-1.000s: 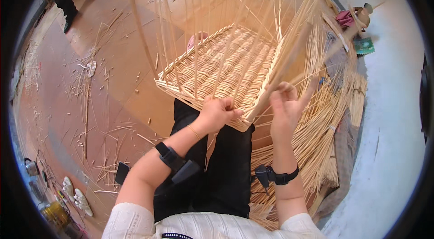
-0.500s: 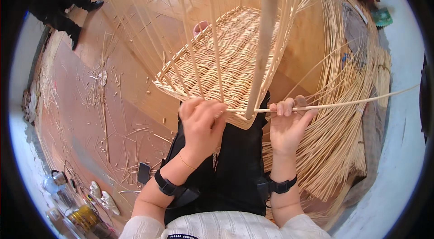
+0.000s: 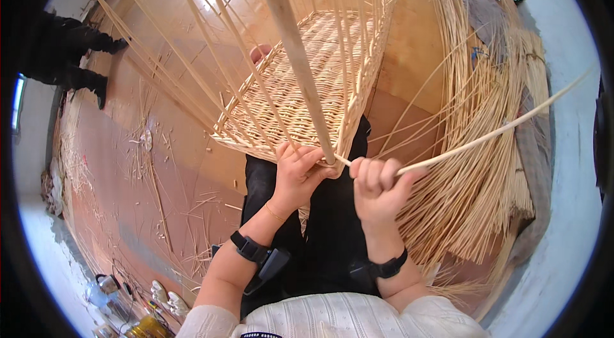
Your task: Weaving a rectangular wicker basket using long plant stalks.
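Observation:
A woven wicker basket base (image 3: pixel 300 82) rests over my black-clad legs, with thin upright stakes (image 3: pixel 228 56) round its rim and a thick stick (image 3: pixel 291 50) rising from the near corner. My left hand (image 3: pixel 297 172) is closed on the rim just left of that corner. My right hand (image 3: pixel 377 188) grips a long pale rod (image 3: pixel 480 136) that runs from the corner out to the upper right, bending upward.
Heaped loose rods (image 3: pixel 473 197) lie on the right beside a white wall (image 3: pixel 563 223). A person in black (image 3: pixel 80 50) is at upper left. Scraps (image 3: pixel 160 172) litter the floor. Shoes (image 3: pixel 160 293) and containers (image 3: pixel 109 296) lie lower left, a pink object (image 3: pixel 259 53) behind the basket.
My right hand has closed around the rod and moved down and left, the rod now curving upward. The thick stick leans further left. The person in black has shifted lower left in view.

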`<state>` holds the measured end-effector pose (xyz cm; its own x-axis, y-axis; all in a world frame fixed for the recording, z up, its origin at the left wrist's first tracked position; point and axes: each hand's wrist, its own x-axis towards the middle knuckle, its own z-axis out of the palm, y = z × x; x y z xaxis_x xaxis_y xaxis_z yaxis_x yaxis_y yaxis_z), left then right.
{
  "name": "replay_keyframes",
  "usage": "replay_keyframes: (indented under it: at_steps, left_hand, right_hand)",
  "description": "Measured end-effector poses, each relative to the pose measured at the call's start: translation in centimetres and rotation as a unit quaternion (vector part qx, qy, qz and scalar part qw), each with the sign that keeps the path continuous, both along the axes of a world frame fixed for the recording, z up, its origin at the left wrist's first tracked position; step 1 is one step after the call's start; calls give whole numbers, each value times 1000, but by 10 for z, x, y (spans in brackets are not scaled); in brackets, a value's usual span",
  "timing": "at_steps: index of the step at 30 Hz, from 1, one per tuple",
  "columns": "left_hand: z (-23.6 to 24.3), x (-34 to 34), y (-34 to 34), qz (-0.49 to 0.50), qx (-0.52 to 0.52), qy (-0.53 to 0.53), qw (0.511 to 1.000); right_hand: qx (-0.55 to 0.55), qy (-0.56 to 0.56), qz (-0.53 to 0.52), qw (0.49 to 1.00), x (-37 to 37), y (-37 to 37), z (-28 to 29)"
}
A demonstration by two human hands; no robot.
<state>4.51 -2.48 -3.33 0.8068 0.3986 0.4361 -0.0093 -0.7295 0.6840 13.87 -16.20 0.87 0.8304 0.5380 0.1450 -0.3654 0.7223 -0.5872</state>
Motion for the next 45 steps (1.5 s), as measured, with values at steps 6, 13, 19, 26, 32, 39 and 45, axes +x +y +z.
replay_keyframes:
  at_steps: [6,13,19,26,32,39,45]
  left_hand:
    - [-10,-8,4,-4,7,-20,1000]
    - [-24,-19,16,-31,93,-22,995]
    - [18,-53,25,-188,-269,4,945]
    - [1,-52,34,-79,-462,-76,880]
    - [15,-44,43,-71,-443,6,894]
    - [45,-25,41,-11,-138,115,984]
    - [91,-2,33,-14,-198,210,957]
  right_hand:
    - [-243,-211,-77,944,-63,13,3]
    - [-355,-495,-199,768,-80,50,3]
    - [-451,-449,-142,758,-78,53,10]
    - [-315,-296,-120,894,-70,58,14]
    - [-512,-438,-7,739,5,16,28]
    - [-534,-561,45,631,16,29,22]
    - [-508,-529,-64,677,7,28,-3]
